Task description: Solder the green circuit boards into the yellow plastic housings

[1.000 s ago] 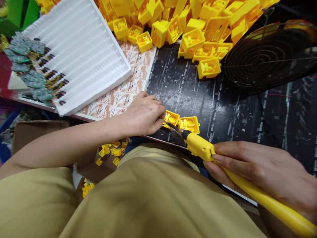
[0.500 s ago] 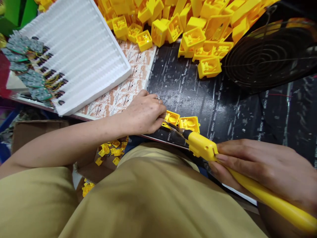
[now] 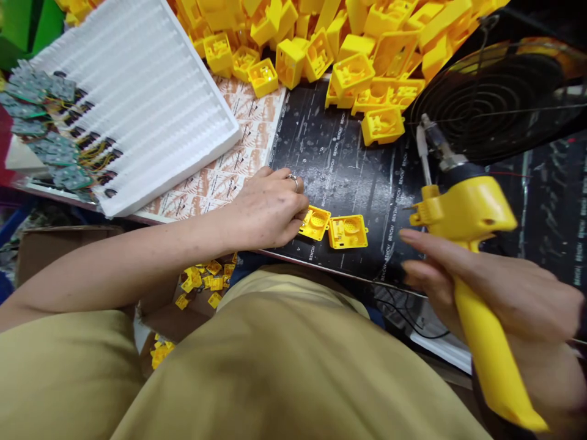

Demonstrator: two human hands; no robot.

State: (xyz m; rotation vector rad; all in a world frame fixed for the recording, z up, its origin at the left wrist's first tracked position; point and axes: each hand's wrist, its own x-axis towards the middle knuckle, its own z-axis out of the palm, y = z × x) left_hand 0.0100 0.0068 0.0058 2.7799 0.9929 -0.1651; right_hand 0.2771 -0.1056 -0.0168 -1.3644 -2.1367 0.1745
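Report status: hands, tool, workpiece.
Left hand pinning small yellow plastic housing on black mat. Right hand gripping yellow soldering gun, tip raised clear. Second housing alongside; nothing between.

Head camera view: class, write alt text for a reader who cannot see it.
A left hand touches a small yellow housing on a black mat, while the right hand holds a yellow soldering gun tip-up. Behind lie a pile of yellow housings and a white foam tray.
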